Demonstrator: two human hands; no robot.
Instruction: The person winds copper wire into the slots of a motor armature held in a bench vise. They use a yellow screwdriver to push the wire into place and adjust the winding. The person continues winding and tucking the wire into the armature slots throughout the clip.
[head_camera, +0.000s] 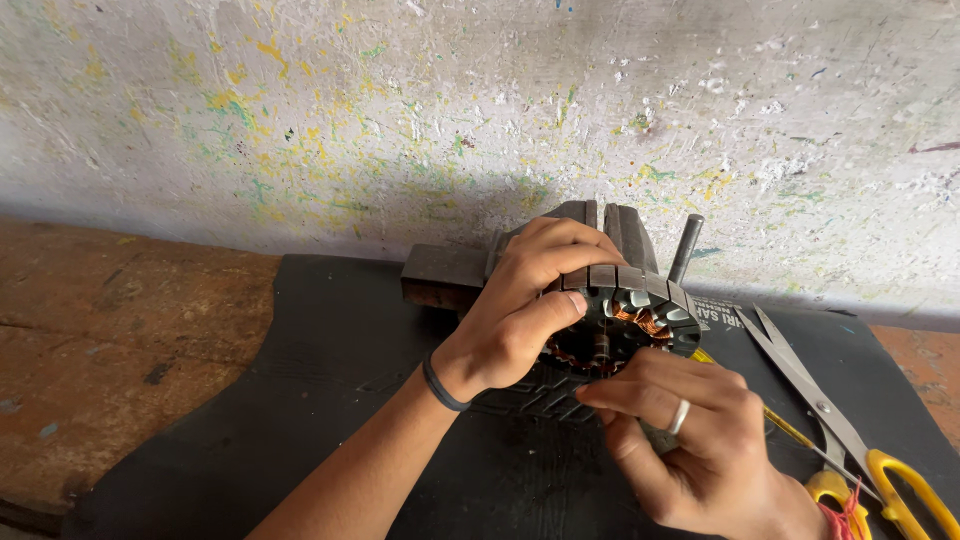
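A dark round motor stator (640, 305) with copper windings and pale slot liners stands on edge on a black rubber mat (330, 400). My left hand (525, 305) grips its top and left side, thumb on the front face; a black band circles that wrist. My right hand (690, 440), wearing a silver ring, pinches at the lower front of the stator's core, fingertips at the bore. What the fingertips hold, if anything, is too small to tell.
Yellow-handled scissors (840, 420) lie on the mat at the right. A dark metal block (445, 275) and an upright rod (686, 247) stand behind the stator against a paint-speckled wall (400, 120). Worn wooden bench top (110, 330) extends left of the mat.
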